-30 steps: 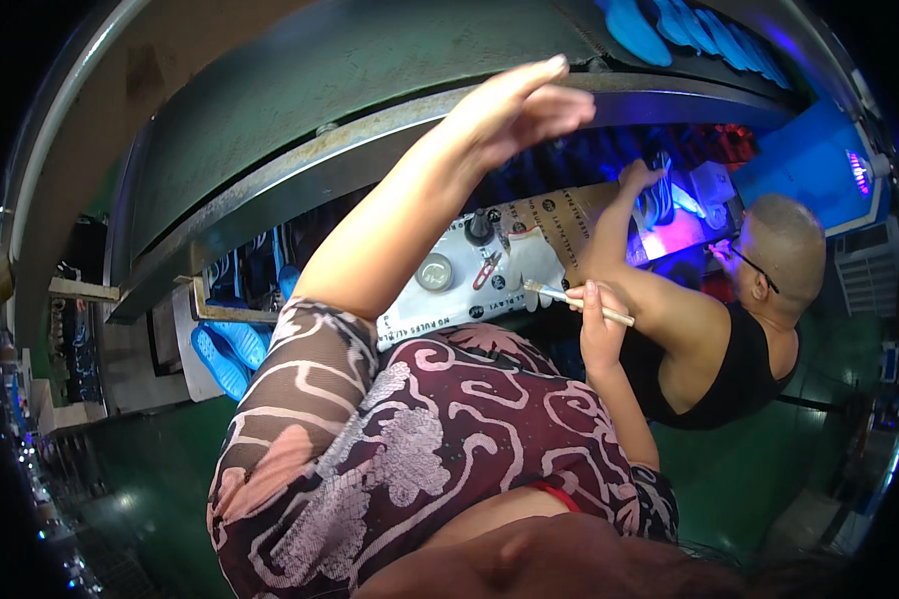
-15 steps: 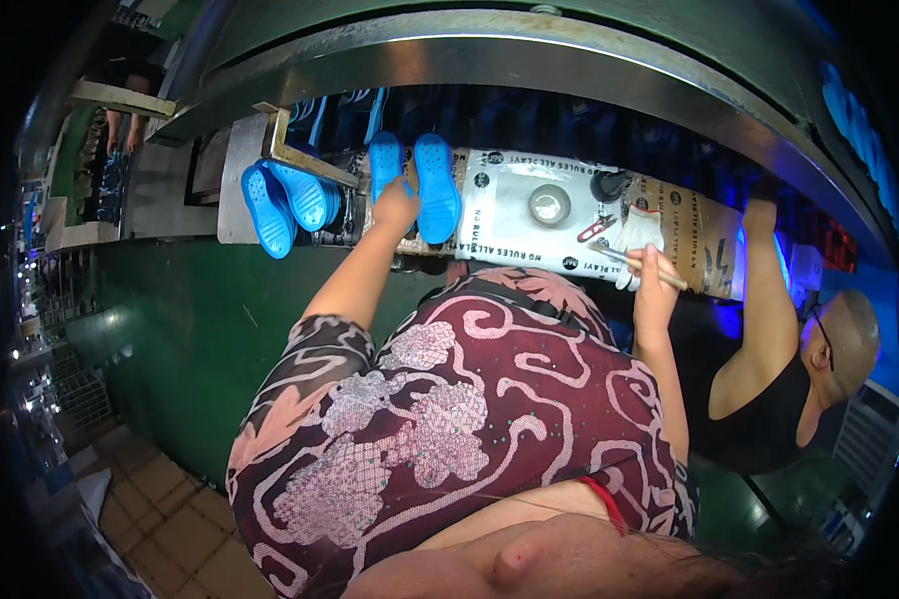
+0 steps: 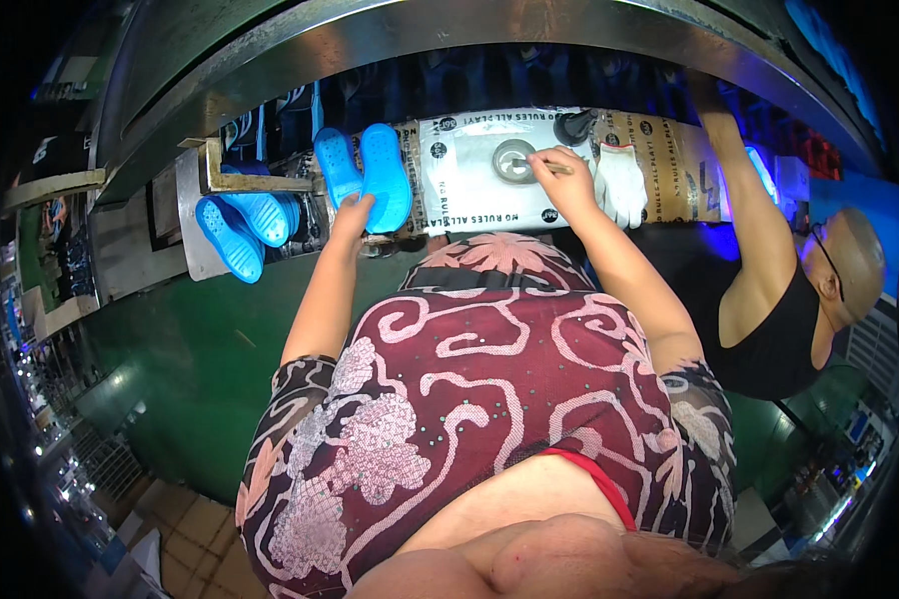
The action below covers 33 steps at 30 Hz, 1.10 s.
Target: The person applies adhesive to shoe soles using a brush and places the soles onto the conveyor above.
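My left hand (image 3: 350,215) is closed on the heel end of a blue shoe sole (image 3: 386,180), which lies slanted toward me. Just left of it lies another blue sole (image 3: 337,165), dotted with small holes. In my right hand (image 3: 566,180) is a thin wooden-handled brush (image 3: 557,168), gripped between thumb and fingers. Its tip is inside a small round dish (image 3: 510,160) of whitish content. That dish stands on a white plastic-covered board (image 3: 457,185) with printed edges.
White gloves (image 3: 621,185) and a dark object (image 3: 573,126) lie right of the dish. More blue soles (image 3: 232,240) are stacked at left beside a metal bracket (image 3: 210,165). A metal beam (image 3: 370,45) crosses above. At right, a co-worker (image 3: 769,299) reaches toward the line.
My right hand has moved left with the brush, from above the gloves to the dish. My left hand has shifted to the right sole's heel, and that sole now tilts.
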Motion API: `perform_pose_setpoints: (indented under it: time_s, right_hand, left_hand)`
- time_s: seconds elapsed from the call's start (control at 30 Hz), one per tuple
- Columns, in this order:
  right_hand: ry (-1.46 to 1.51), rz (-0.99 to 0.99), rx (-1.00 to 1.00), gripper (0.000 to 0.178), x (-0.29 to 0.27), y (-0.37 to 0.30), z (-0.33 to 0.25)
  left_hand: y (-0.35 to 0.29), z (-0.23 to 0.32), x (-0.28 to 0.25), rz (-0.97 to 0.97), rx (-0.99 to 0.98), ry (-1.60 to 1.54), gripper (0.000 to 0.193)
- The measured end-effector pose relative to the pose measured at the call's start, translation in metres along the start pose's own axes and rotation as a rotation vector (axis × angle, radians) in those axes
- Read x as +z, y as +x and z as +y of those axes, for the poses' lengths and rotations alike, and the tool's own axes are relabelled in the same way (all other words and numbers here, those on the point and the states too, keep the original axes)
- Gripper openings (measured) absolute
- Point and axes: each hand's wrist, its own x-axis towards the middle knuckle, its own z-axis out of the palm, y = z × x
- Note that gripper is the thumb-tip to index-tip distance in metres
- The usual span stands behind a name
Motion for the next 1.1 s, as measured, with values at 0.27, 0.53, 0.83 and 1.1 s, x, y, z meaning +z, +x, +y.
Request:
perform_pose_setpoints:
  time_s: [0.27, 0.53, 0.83, 1.1]
  right_hand:
    - [-0.241, -0.064, -0.085, 0.014, 0.001, 0.006, 0.014]
    - [-0.186, -0.078, -0.044, 0.010, -0.007, 0.006, 0.014]
    - [0.011, 0.001, -0.007, 0.019, -0.019, -0.002, -0.001]
    - [-0.021, -0.017, 0.029, 0.023, -0.017, 0.000, -0.004]
  left_hand:
    - [-0.103, 0.034, -0.009, -0.203, -0.230, -0.583, 0.046]
    - [-0.157, 0.048, 0.023, -0.010, 0.354, -0.274, 0.056]
    - [-0.155, 0.052, 0.037, 0.065, 0.322, -0.140, 0.039]
    - [-0.142, 0.091, 0.066, 0.088, 0.592, -0.011, 0.040]
